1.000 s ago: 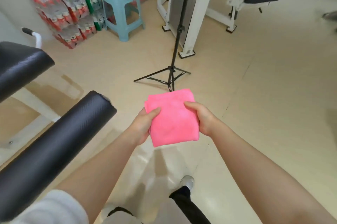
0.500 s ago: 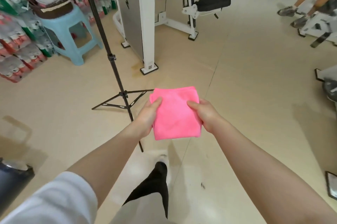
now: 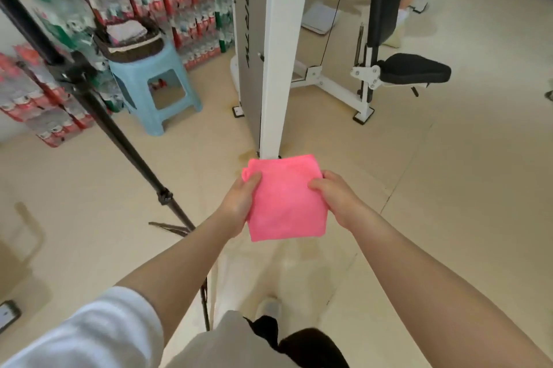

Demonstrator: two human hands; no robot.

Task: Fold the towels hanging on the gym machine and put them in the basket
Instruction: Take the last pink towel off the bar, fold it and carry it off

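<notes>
Both hands hold a folded pink microfibre towel [image 3: 285, 203] above the floor: left hand [image 3: 239, 203] and right hand [image 3: 336, 198] each pinch a side. The dark woven basket [image 3: 133, 50], on a light-blue plastic stool [image 3: 154, 86], contains folded pale towels [image 3: 124, 32].

Vertical dark lettering on grey gym machine panel [image 3: 250, 38], blurred, unreadable.

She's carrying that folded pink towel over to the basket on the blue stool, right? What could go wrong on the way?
The black tripod stands between her and the blue stool, its legs spread low on the floor; she might trip or knock it. Both the left hand and right hand pinch only the edges of the pink towel, so its fold could sag open. The basket already holds towels and sits on a small stool, so a careless drop might spill or tip it.
</notes>
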